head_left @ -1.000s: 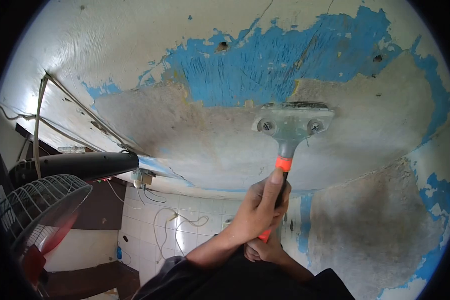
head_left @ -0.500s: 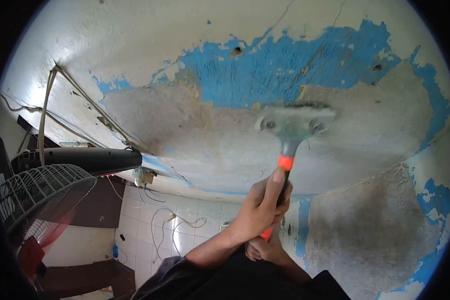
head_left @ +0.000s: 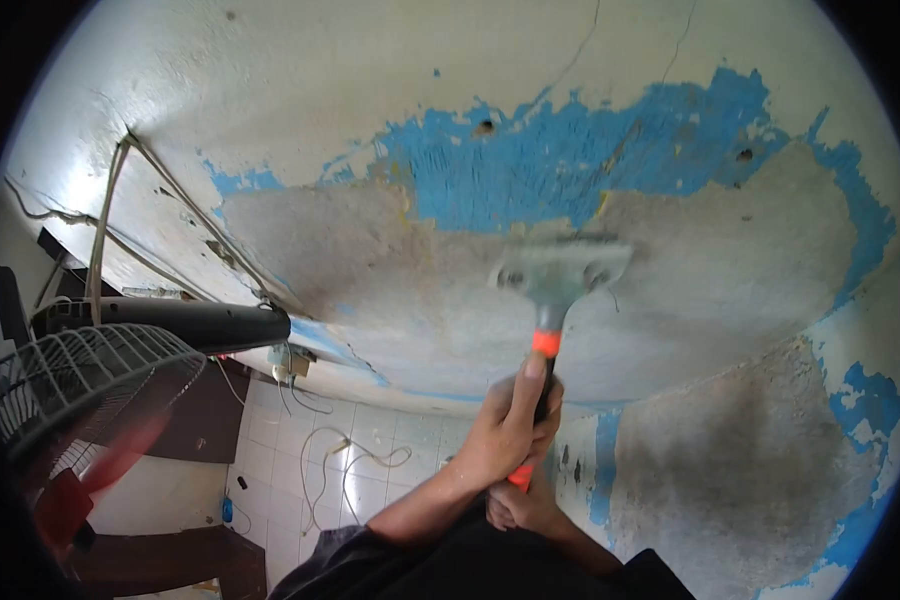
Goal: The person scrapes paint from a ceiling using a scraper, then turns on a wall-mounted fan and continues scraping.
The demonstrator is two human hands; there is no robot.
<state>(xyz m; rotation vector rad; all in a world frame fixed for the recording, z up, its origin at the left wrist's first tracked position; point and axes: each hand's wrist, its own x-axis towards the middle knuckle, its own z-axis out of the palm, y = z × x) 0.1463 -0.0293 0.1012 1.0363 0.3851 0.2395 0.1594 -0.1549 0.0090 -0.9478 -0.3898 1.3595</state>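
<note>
We grip the scraper (head_left: 558, 275) with both hands. Our left hand (head_left: 505, 435) is closed around the upper part of its orange handle, with the thumb stretched along it toward the metal head. Our right hand (head_left: 518, 505) is closed around the lower end, just under the left one. The wide blade touches the ceiling (head_left: 300, 90), at the edge where the blue paint (head_left: 530, 170) meets bare grey plaster; the head looks blurred. At the left stands a fan (head_left: 80, 385) with a wire cage, and cables (head_left: 105, 230) run along the ceiling.
</note>
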